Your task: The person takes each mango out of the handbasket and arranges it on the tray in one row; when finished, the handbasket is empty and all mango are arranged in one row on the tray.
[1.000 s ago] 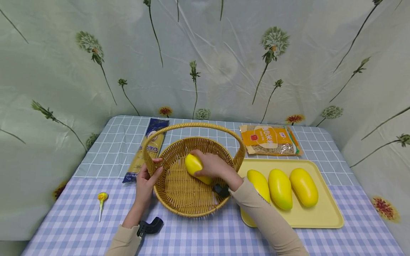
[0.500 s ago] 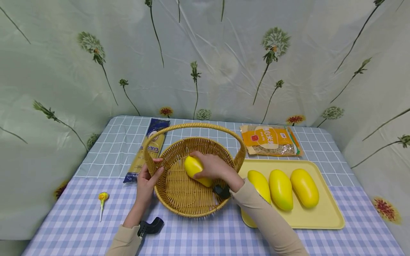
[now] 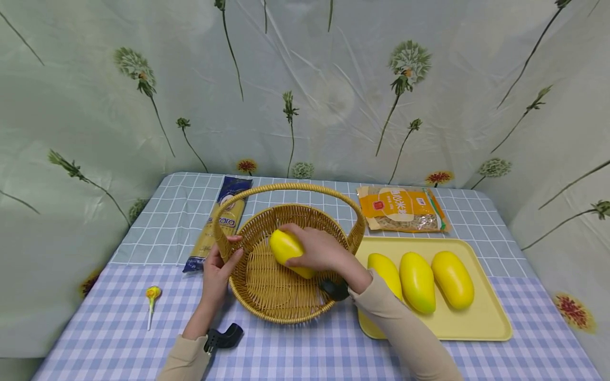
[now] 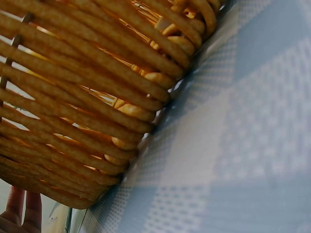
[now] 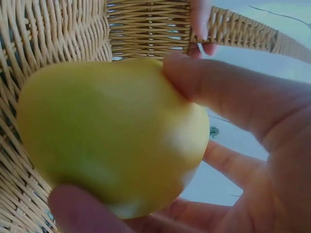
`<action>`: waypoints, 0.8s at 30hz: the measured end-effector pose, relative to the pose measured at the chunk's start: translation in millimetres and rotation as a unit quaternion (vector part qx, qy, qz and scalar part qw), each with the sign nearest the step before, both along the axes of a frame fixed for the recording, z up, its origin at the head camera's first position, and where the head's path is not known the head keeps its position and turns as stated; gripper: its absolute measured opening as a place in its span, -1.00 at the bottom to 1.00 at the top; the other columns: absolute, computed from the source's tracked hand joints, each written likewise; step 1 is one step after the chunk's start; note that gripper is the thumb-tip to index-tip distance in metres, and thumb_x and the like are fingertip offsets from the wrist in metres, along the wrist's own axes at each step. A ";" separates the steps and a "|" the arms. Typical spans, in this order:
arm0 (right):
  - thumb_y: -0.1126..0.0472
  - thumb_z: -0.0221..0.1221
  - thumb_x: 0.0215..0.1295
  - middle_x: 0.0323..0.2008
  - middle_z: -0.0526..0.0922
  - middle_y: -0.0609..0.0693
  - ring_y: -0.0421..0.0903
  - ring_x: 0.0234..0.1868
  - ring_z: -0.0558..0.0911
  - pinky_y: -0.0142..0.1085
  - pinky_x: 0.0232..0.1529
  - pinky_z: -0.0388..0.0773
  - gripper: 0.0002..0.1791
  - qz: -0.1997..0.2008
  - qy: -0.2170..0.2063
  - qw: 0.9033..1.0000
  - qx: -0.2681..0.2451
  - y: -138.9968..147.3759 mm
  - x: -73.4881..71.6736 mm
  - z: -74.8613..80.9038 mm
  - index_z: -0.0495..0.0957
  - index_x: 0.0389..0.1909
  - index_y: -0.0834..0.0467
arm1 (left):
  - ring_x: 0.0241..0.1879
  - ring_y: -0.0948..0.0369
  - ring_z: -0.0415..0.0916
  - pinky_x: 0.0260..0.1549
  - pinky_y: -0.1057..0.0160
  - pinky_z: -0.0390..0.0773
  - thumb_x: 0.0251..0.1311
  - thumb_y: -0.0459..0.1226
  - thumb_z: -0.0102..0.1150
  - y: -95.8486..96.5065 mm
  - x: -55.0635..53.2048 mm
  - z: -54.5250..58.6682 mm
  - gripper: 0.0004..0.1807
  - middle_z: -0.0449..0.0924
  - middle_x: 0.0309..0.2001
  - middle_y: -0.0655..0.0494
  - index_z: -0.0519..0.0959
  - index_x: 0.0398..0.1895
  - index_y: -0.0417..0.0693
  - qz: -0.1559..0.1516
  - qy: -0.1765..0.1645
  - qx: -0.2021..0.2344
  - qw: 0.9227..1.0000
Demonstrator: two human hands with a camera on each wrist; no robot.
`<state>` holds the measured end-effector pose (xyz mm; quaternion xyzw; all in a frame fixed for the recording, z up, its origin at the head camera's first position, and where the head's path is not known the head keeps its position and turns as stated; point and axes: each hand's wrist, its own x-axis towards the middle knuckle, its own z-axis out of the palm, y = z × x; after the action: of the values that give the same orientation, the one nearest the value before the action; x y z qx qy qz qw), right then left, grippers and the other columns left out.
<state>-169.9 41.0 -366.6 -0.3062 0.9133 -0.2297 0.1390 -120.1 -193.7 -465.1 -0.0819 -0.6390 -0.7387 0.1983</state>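
A round wicker basket [image 3: 267,296] with a tall arched handle stands mid-table. Its left rim, near the foot of the handle, is gripped by my left hand [image 3: 218,278], thumb inside and fingers outside; in the left wrist view two fingertips show below the woven wall. Inside the basket, my right hand [image 3: 321,248] holds a yellow mango [image 3: 286,247], fingers and thumb around it. Close up in the right wrist view, the mango [image 5: 112,136] has a greenish side. Whether it touches the basket floor I cannot tell.
Right of the basket, a yellow tray [image 3: 481,317] bears three mangoes [image 3: 417,282], one partly behind the right sleeve. An orange food packet [image 3: 402,209] lies behind it. A pasta packet [image 3: 216,225] lies left of the basket, a lollipop [image 3: 152,299] nearer the front left.
The right hand and its mango have shifted slightly left within the basket, and the right wrist is a little lower in view. The left hand and basket stay put.
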 end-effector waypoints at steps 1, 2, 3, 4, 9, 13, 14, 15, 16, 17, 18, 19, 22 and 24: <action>-0.03 0.35 0.11 -0.05 0.57 0.03 -0.08 -0.20 0.51 -0.19 -0.27 0.43 -0.18 0.000 0.001 1.000 -0.002 0.5 1.3 1.3 0.20 0.38 -0.07 | 0.12 0.11 0.38 0.07 0.30 0.35 0.24 -0.54 0.08 0.0 -0.1 0.1 -0.70 0.53 0.02 -0.07 0.35 0.01 -0.51 0.000 0.000 0.000 1.000; -0.02 0.35 0.11 -0.04 0.56 0.03 -0.08 -0.20 0.51 -0.18 -0.27 0.43 -0.18 -0.001 0.002 1.000 -0.005 1.2 2.6 2.7 0.20 0.38 -0.08 | 0.11 0.11 0.38 0.07 0.30 0.35 0.24 -0.54 0.08 0.0 -0.1 0.0 -0.70 0.53 0.02 -0.06 0.35 0.01 -0.51 0.000 0.000 0.000 1.000; -0.03 0.35 0.11 -0.04 0.56 0.02 -0.08 -0.19 0.51 -0.18 -0.27 0.43 -0.18 -0.001 0.002 1.000 -0.007 1.8 3.8 3.9 0.20 0.38 -0.08 | 0.11 0.11 0.38 0.07 0.30 0.35 0.24 -0.54 0.08 -0.1 -0.2 -0.1 -0.70 0.53 0.02 -0.06 0.35 0.01 -0.51 0.000 0.000 0.000 1.000; -0.03 0.34 0.11 -0.03 0.56 0.02 -0.09 -0.19 0.51 -0.19 -0.26 0.43 -0.18 -0.001 0.005 1.000 -0.008 2.6 5.0 4.8 0.19 0.38 -0.09 | 0.11 0.11 0.38 0.06 0.30 0.36 0.24 -0.54 0.08 -0.1 -0.3 -0.1 -0.70 0.54 0.02 -0.06 0.35 0.01 -0.51 0.001 0.000 0.000 1.000; -0.04 0.34 0.12 0.02 0.54 0.01 -0.10 -0.14 0.51 -0.21 -0.23 0.44 -0.17 0.002 0.019 1.000 -0.024 6.8 11.1 8.0 0.18 0.39 -0.12 | 0.11 0.11 0.38 0.07 0.30 0.35 0.23 -0.54 0.07 0.0 -0.5 -0.4 -0.70 0.54 0.02 -0.05 0.35 0.01 -0.52 0.001 0.000 0.001 1.000; -0.05 0.34 0.12 0.04 0.54 0.00 -0.09 -0.09 0.51 -0.18 -0.16 0.44 -0.19 0.002 0.028 0.998 -0.048 10.9 16.6 10.9 0.20 0.38 -0.10 | 0.11 0.11 0.38 0.07 0.30 0.35 0.24 -0.54 0.07 -0.1 -0.6 -0.7 -0.70 0.54 0.02 -0.03 0.35 0.01 -0.51 0.002 -0.001 0.001 1.000; -0.05 0.34 0.12 0.04 0.54 -0.01 -0.09 -0.08 0.51 -0.18 -0.15 0.44 -0.19 0.001 0.029 0.998 -0.054 12.1 17.8 11.4 0.21 0.37 -0.10 | 0.11 0.11 0.39 0.07 0.30 0.36 0.24 -0.54 0.07 0.0 -0.5 -0.5 -0.70 0.54 0.01 -0.03 0.35 0.01 -0.51 0.002 0.000 0.001 1.000; -0.06 0.33 0.12 0.05 0.53 -0.02 -0.10 -0.08 0.50 -0.18 -0.13 0.44 -0.20 0.000 0.030 0.998 -0.059 13.3 19.0 11.8 0.21 0.37 -0.11 | 0.11 0.11 0.39 0.07 0.30 0.36 0.23 -0.55 0.07 0.1 -0.5 -0.6 -0.70 0.54 0.01 -0.04 0.35 0.01 -0.51 0.001 0.001 0.002 1.000; -0.06 0.33 0.12 0.05 0.53 -0.03 -0.11 -0.08 0.50 -0.19 -0.12 0.43 -0.20 -0.002 0.032 0.997 -0.065 14.6 20.3 12.3 0.21 0.37 -0.11 | 0.11 0.11 0.39 0.07 0.30 0.36 0.23 -0.55 0.07 0.1 -0.6 -0.6 -0.70 0.54 0.02 -0.04 0.35 0.01 -0.52 0.000 0.003 0.002 1.000; -0.07 0.33 0.12 0.06 0.53 -0.04 -0.12 -0.08 0.50 -0.19 -0.11 0.43 -0.21 -0.004 0.032 0.997 -0.071 16.0 21.6 12.7 0.22 0.37 -0.11 | 0.11 0.11 0.39 0.07 0.30 0.36 0.23 -0.55 0.07 0.3 -0.6 -0.4 -0.70 0.54 0.02 -0.05 0.35 0.01 -0.52 0.000 0.004 0.003 1.000; -0.08 0.32 0.12 0.06 0.52 -0.05 -0.13 -0.08 0.49 -0.19 -0.11 0.43 -0.21 -0.007 0.030 0.997 -0.077 17.3 23.0 13.1 0.22 0.37 -0.12 | 0.11 0.11 0.39 0.07 0.30 0.36 0.23 -0.56 0.06 0.5 -0.5 -0.2 -0.70 0.54 0.02 -0.06 0.35 0.00 -0.53 -0.001 0.005 0.004 1.000; -0.08 0.32 0.13 0.06 0.52 -0.06 -0.13 -0.08 0.49 -0.19 -0.11 0.42 -0.21 -0.008 0.029 0.996 -0.083 18.6 24.3 13.4 0.21 0.37 -0.13 | 0.11 0.11 0.39 0.07 0.30 0.36 0.23 -0.56 0.06 0.6 -0.5 -0.2 -0.70 0.54 0.02 -0.05 0.35 0.00 -0.53 -0.001 0.005 0.003 1.000; -0.10 0.31 0.13 0.13 0.48 -0.08 -0.13 -0.04 0.48 -0.17 -0.08 0.42 -0.21 -0.011 0.026 0.994 -0.103 22.7 28.0 13.9 0.20 0.37 -0.15 | 0.11 0.12 0.39 0.07 0.29 0.35 0.23 -0.55 0.07 0.4 -0.4 -0.2 -0.70 0.55 0.01 -0.02 0.35 0.01 -0.52 0.002 0.000 0.003 1.000; -0.11 0.30 0.14 0.17 0.45 -0.10 -0.13 -0.03 0.47 -0.16 -0.07 0.43 -0.21 -0.012 0.026 0.993 -0.116 25.4 30.3 13.8 0.19 0.38 -0.17 | 0.11 0.12 0.39 0.08 0.29 0.35 0.23 -0.55 0.07 0.2 -0.4 -0.3 -0.70 0.55 0.01 0.01 0.35 0.01 -0.51 0.003 -0.003 0.003 1.000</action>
<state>-139.6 66.4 -352.9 -0.3150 0.8876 -0.3275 0.0759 -120.5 -193.4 -465.4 -0.0769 -0.6379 -0.7399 0.1991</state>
